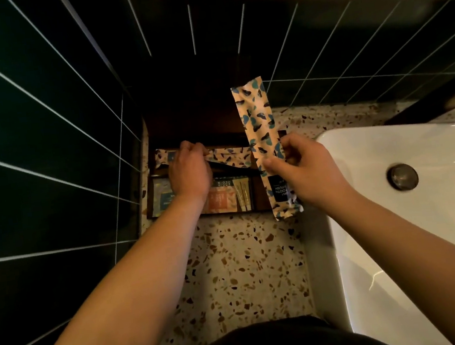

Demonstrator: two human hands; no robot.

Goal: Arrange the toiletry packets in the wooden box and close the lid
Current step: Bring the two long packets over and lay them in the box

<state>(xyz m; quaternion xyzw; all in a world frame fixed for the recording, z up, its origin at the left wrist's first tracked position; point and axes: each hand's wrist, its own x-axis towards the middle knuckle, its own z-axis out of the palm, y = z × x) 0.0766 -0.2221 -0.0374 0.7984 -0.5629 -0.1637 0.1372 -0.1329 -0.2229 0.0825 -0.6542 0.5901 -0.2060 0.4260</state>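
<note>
Mid-arranging: my left hand fingers pinch long packet across box rear slot; right hand grips toothbrush packet upright above box. Next, I lay it alongside; lid open.

The long patterned packet on the right carries a dark label near its near end reading "TOOTH BRUSH", seen upside down. Print on the packets in the wooden box is too small to read.

Dim room, dark tiled walls, terrazzo counter, seemingly white sink.
</note>
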